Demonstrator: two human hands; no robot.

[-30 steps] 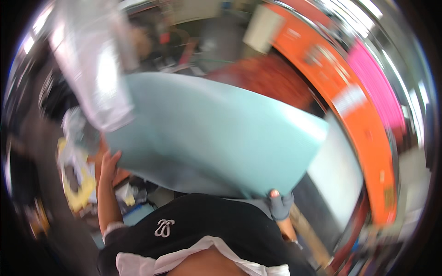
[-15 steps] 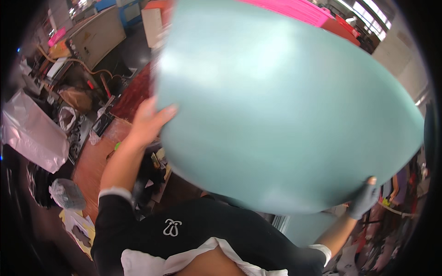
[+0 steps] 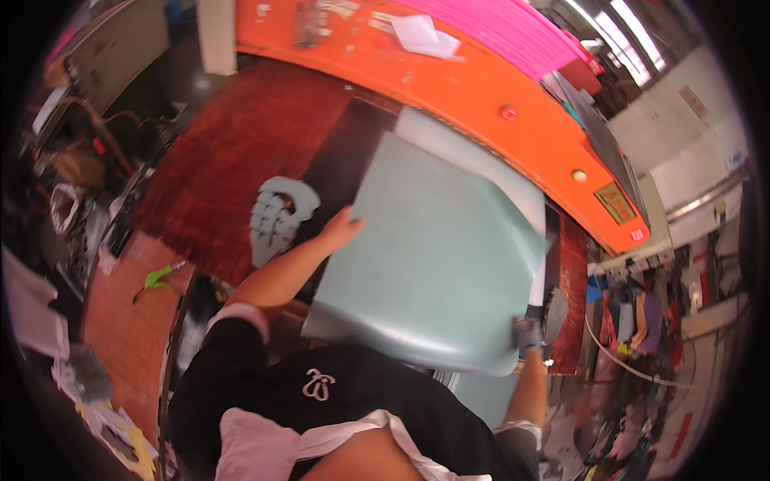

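Observation:
A large pale grey-green sheet (image 3: pixel 437 248), smooth and bendable, lies over a white sheet (image 3: pixel 449 140) on the dark work surface. Its near edge curves down in front of me and its right side is bowed up. My left hand (image 3: pixel 345 230) is closed on the sheet's left edge, with the thumb on top and the other fingers hidden underneath. At the lower right edge, my right hand (image 3: pixel 526 333), in a grey glove with bare fingertips, grips the sheet. Left of the sheet sit grey-green cut pieces (image 3: pixel 281 216) with curved, notched outlines.
An orange machine beam (image 3: pixel 481 88) with a red button (image 3: pixel 508 112) spans the far side. Beneath it extends a dark red board (image 3: pixel 233 144). A pink crate (image 3: pixel 513 32) rests on top. A bright green item (image 3: pixel 156 278) lies on the brown table (image 3: pixel 132 321) at left.
The sheet has come down from in front of the machine onto the work surface, uncovering the orange beam and cut pieces. Both hands moved with it, still holding its edges.

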